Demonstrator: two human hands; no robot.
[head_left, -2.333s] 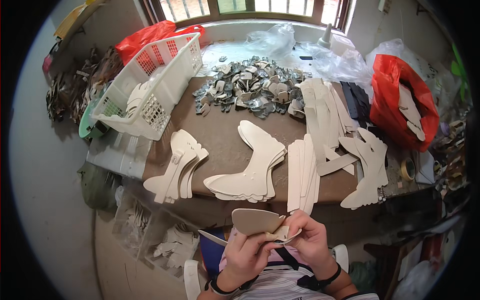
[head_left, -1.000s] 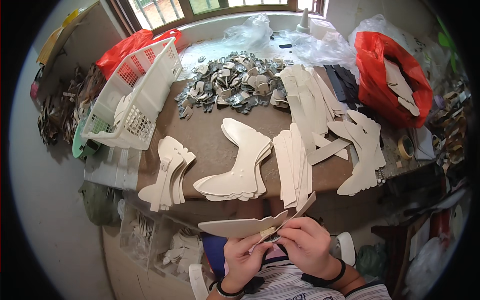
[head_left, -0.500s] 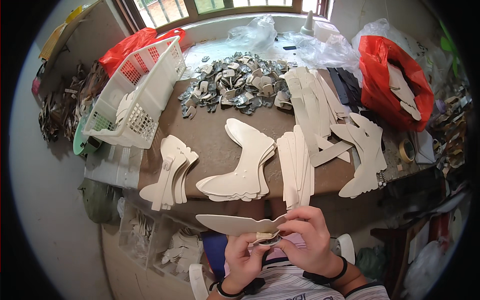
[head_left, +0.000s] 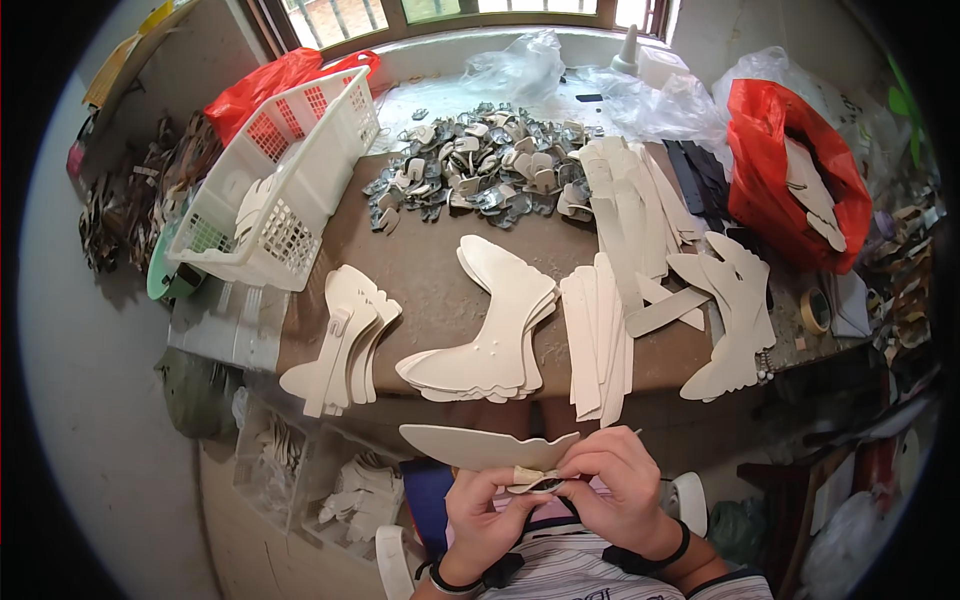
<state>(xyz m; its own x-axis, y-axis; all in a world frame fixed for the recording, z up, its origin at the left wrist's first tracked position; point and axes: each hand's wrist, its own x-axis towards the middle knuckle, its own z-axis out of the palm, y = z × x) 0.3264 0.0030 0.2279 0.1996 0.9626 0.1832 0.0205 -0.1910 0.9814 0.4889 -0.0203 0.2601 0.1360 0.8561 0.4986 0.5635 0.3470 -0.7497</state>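
Hands (head_left: 560, 495) pinch cream cutout (head_left: 480, 447) (it juts left) above lap.

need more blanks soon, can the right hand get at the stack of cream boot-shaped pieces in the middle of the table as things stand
Probably yes, but not freely. The stack lies uncovered just ahead of the right hand, with nothing between them. Both that hand and the left hand are busy pinching a cream cut-out piece, which would need releasing first.

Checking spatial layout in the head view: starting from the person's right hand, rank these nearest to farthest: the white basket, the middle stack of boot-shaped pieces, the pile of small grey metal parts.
From the right hand:
1. Middle stack of boot-shaped pieces, just ahead on the table.
2. Pile of small grey metal parts, at the table's far side.
3. White basket, far left corner.
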